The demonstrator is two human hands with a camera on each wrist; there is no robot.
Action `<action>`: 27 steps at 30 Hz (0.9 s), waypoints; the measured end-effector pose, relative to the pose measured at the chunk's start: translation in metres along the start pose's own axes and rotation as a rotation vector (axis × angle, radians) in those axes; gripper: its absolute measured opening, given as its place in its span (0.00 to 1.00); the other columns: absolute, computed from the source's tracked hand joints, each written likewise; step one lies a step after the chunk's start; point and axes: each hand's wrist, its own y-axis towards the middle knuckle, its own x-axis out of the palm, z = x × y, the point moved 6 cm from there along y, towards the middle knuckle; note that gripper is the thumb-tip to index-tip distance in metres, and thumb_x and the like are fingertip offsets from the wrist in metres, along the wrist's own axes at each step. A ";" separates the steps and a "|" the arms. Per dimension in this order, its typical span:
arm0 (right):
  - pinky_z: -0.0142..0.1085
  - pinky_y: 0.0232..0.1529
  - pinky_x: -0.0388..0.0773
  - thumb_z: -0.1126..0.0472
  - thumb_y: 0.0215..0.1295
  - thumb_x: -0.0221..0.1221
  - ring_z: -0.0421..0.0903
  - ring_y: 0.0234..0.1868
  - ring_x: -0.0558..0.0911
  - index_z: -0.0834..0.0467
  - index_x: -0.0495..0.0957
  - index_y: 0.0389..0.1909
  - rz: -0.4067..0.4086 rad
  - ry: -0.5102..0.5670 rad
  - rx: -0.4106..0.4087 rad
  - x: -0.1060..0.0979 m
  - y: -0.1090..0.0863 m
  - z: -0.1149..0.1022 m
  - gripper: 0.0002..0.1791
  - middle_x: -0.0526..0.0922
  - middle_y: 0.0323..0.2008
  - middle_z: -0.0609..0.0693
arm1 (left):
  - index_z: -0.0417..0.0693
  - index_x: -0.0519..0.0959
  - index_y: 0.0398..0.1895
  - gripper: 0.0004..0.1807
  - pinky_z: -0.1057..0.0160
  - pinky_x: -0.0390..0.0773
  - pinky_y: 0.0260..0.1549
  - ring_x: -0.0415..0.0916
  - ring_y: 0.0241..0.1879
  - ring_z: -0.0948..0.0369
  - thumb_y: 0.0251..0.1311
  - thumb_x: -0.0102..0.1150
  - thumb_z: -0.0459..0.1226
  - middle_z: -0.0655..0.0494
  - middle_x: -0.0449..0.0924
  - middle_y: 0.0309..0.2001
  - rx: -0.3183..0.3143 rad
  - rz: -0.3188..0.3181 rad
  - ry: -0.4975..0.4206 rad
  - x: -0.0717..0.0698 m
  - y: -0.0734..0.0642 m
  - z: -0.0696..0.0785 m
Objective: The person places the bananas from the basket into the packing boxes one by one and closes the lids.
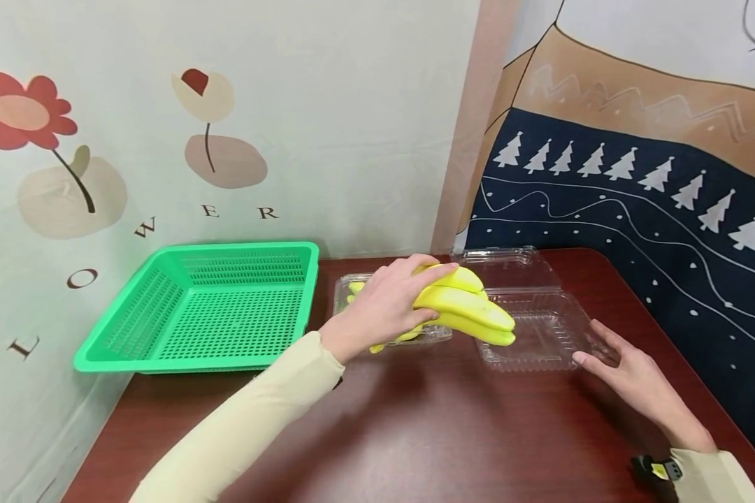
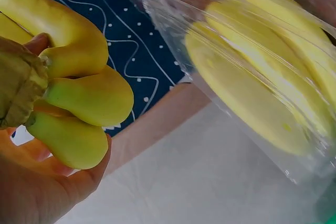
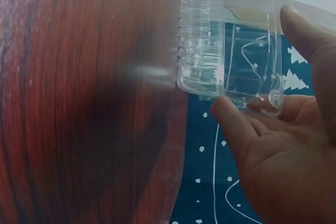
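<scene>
A red-brown wood-grained table [image 1: 440, 440] stands against a pale flower-printed cloth [image 1: 365, 126] on the left and a navy tree-printed one [image 1: 579, 216] on the right. The left hand [image 1: 384, 300] clasps the bananas [image 1: 468, 304] above it—partly hiding a filled clear box [image 1: 338, 300]. At the open box [image 1: 541, 335] to the right, the right hand's [image 1: 642, 384] digits stand apart—whether they press, I cannot tell. Both sleeves [image 1: 245, 419] are cut off.
</scene>
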 end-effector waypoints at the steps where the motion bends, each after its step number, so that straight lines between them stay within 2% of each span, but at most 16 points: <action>1: 0.10 0.40 0.63 0.47 0.71 0.66 0.71 0.59 0.79 0.72 0.56 0.77 -0.003 -0.010 0.002 -0.001 0.000 0.000 0.48 0.68 0.69 0.76 | 0.63 0.68 0.77 0.43 0.54 0.75 0.53 0.71 0.61 0.56 0.58 0.77 0.46 0.55 0.72 0.66 -0.008 -0.002 -0.008 0.001 0.003 0.002; 2: 0.10 0.40 0.63 0.47 0.70 0.66 0.70 0.59 0.78 0.72 0.57 0.77 0.000 -0.024 0.005 -0.001 0.000 0.000 0.48 0.67 0.70 0.75 | 0.64 0.68 0.77 0.43 0.55 0.75 0.53 0.71 0.61 0.56 0.58 0.77 0.47 0.56 0.72 0.66 -0.014 -0.004 -0.014 0.003 0.006 0.003; 4: 0.20 0.49 0.71 0.46 0.69 0.67 0.70 0.62 0.76 0.72 0.57 0.77 -0.006 -0.034 0.005 -0.001 0.001 0.000 0.49 0.65 0.72 0.74 | 0.64 0.68 0.77 0.43 0.55 0.75 0.53 0.71 0.60 0.57 0.58 0.77 0.47 0.56 0.72 0.66 -0.021 -0.008 -0.020 0.007 0.012 0.006; 7: 0.47 0.61 0.76 0.45 0.69 0.67 0.72 0.66 0.71 0.72 0.57 0.77 -0.022 -0.050 0.020 0.001 0.002 -0.001 0.50 0.62 0.73 0.73 | 0.64 0.67 0.78 0.43 0.56 0.75 0.51 0.71 0.60 0.57 0.59 0.76 0.47 0.56 0.72 0.66 -0.021 -0.019 -0.021 0.016 0.019 0.009; 9: 0.66 0.60 0.70 0.44 0.69 0.66 0.74 0.68 0.68 0.73 0.55 0.77 -0.045 -0.049 0.034 0.004 0.001 -0.001 0.51 0.59 0.74 0.74 | 0.64 0.66 0.78 0.43 0.57 0.75 0.51 0.71 0.59 0.57 0.60 0.74 0.48 0.57 0.71 0.66 -0.017 -0.027 -0.025 0.026 0.025 0.013; 10: 0.70 0.60 0.68 0.43 0.69 0.66 0.75 0.69 0.67 0.73 0.55 0.77 -0.051 -0.051 0.040 0.005 0.001 -0.002 0.52 0.59 0.74 0.74 | 0.64 0.66 0.78 0.43 0.58 0.75 0.50 0.71 0.59 0.58 0.60 0.74 0.48 0.57 0.71 0.66 -0.018 -0.030 -0.026 0.031 0.028 0.016; 15: 0.72 0.61 0.66 0.40 0.68 0.66 0.76 0.70 0.63 0.74 0.53 0.78 -0.078 -0.054 0.056 0.013 0.000 0.000 0.55 0.57 0.75 0.75 | 0.67 0.65 0.79 0.43 0.62 0.74 0.45 0.71 0.57 0.59 0.60 0.74 0.50 0.58 0.71 0.65 -0.027 -0.054 -0.027 0.059 0.042 0.030; 20: 0.71 0.61 0.66 0.39 0.66 0.67 0.75 0.71 0.63 0.72 0.52 0.78 -0.082 -0.050 0.059 0.018 0.000 0.000 0.57 0.56 0.76 0.74 | 0.68 0.66 0.78 0.43 0.64 0.74 0.44 0.70 0.57 0.60 0.60 0.74 0.51 0.59 0.72 0.65 -0.050 -0.075 -0.015 0.078 0.052 0.039; 23: 0.71 0.60 0.68 0.39 0.66 0.67 0.75 0.68 0.67 0.70 0.52 0.79 -0.073 -0.053 0.050 0.017 -0.001 0.000 0.56 0.55 0.76 0.74 | 0.69 0.65 0.78 0.43 0.64 0.74 0.45 0.70 0.57 0.60 0.60 0.73 0.51 0.60 0.72 0.64 -0.067 -0.081 -0.010 0.085 0.060 0.046; 27: 0.69 0.56 0.73 0.40 0.67 0.67 0.72 0.61 0.76 0.66 0.55 0.80 -0.043 -0.061 0.034 0.011 -0.004 0.001 0.52 0.65 0.71 0.73 | 0.68 0.64 0.79 0.42 0.64 0.72 0.45 0.69 0.56 0.61 0.62 0.72 0.51 0.60 0.71 0.63 -0.077 -0.087 0.002 0.096 0.074 0.057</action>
